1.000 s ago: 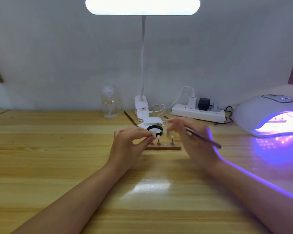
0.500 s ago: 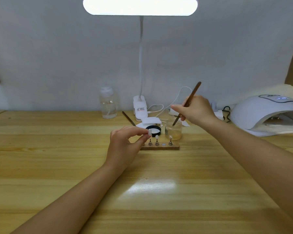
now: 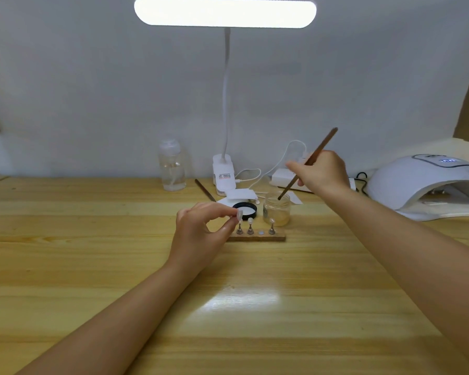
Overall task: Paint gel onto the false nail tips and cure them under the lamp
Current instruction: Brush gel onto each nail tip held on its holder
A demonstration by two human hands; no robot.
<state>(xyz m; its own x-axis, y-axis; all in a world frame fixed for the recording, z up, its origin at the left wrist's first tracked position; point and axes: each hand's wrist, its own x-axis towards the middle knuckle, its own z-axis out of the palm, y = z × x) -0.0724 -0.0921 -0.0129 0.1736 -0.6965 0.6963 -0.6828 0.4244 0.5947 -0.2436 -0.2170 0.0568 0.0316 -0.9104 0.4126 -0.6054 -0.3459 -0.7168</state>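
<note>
The person's left hand [image 3: 201,228] is pinching a false nail tip [image 3: 239,213] between thumb and fingertips, holding it just above the left end of the little wooden holder block [image 3: 257,236], which is sitting mid-table with three small pegs on it. Two of those pegs are showing pale nail tips on top [image 3: 250,220], plus another at the right [image 3: 272,221]. The right hand [image 3: 322,171] is gripping a brown-handled brush [image 3: 309,162], fingers curled round the shaft, and the bristle end is dipping down into the small glass jar [image 3: 277,209] right behind the block. Next to the jar, a black jar lid [image 3: 245,210] is lying flat on the wooden table [image 3: 119,253]. The nail curing lamp [image 3: 423,182] is sitting off at the far right with its opening facing in; can't really tell what's inside. Further back, a clear plastic bottle [image 3: 172,169], a white clip desk lamp [image 3: 224,173] glowing overhead, a spare brush [image 3: 205,190] and a white power strip [image 3: 282,177] are lining the wall.
</note>
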